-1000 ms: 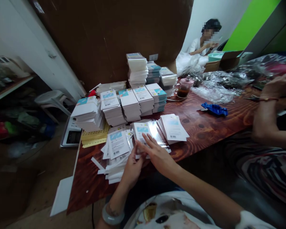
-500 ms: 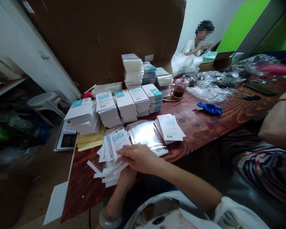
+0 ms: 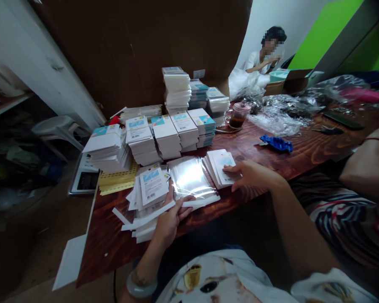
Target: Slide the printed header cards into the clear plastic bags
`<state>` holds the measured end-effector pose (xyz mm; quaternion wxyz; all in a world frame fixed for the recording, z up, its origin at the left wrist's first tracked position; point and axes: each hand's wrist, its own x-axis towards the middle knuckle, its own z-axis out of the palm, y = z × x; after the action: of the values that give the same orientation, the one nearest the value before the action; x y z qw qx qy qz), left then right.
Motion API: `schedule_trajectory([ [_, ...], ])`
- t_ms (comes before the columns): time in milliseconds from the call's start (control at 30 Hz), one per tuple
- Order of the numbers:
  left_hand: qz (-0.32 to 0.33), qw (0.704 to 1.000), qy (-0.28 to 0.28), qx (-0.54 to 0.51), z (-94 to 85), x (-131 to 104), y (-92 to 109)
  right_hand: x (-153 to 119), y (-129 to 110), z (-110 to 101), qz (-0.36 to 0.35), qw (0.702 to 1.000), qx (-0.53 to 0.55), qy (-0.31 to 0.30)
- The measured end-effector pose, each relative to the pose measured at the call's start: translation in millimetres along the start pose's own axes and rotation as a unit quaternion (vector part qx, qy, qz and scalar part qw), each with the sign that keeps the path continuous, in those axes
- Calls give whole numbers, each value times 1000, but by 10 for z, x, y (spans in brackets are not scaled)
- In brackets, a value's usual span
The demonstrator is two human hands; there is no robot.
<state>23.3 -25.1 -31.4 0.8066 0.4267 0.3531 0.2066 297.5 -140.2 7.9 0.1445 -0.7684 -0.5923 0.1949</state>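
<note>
My right hand (image 3: 254,175) is at a small fanned pile of white-and-blue printed cards (image 3: 215,169). Its fingertips lie on the top card and the thumb is at that card's right edge, closed on it. My left hand (image 3: 172,216) has its fingers spread at the lower left corner of a shiny stack of clear plastic bags (image 3: 191,176). Just left of it lie several cards in clear bags (image 3: 153,185), loosely heaped, with white strips (image 3: 145,220) along their lower edges. Part of the left fingers is hard to make out against the glossy plastic.
Tall stacks of printed cards (image 3: 167,141) line the back, near a lidded glass mug (image 3: 238,115). A blue object (image 3: 276,143), crumpled clear plastic (image 3: 278,120) and scissors (image 3: 327,130) lie to the right. Yellow sheets (image 3: 118,179) are left. Another person (image 3: 254,62) sits across; a neighbour's arm (image 3: 366,164) is right.
My right hand has moved from the bagged cards across to the printed card pile. My left hand has shifted slightly up, and its fingers have come into view by the clear bags.
</note>
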Motion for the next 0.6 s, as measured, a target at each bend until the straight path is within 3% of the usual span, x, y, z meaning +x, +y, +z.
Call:
schedule_trajectory([
  [67,5,1000,-4,1,-13,3,-11,-9,-22,-63,-36,999,-8,-14],
  [133,5,1000,1,-3,-24,7,-21,-99,-117,-70,-63,997,-29,20],
  [200,-4,1000,5,-13,-32,12,-31,-265,-306,10,-110,981,-45,152],
  [267,-4,1000,10,-23,-38,18,-43,-464,-564,180,-223,929,-36,293],
  [300,2,1000,14,-22,-41,21,-49,-556,-699,288,-293,905,-17,307],
  [333,11,1000,20,-16,-43,23,-57,-633,-824,402,-358,894,-18,268],
  [400,18,999,36,-11,-45,31,-74,-728,-1014,618,-382,899,-39,212],
  [500,-8,998,34,-46,-56,50,-106,-729,-1121,835,-321,923,-70,201],
  [600,-13,998,28,-51,-92,75,-145,-603,-1127,921,-282,936,-79,198],
])
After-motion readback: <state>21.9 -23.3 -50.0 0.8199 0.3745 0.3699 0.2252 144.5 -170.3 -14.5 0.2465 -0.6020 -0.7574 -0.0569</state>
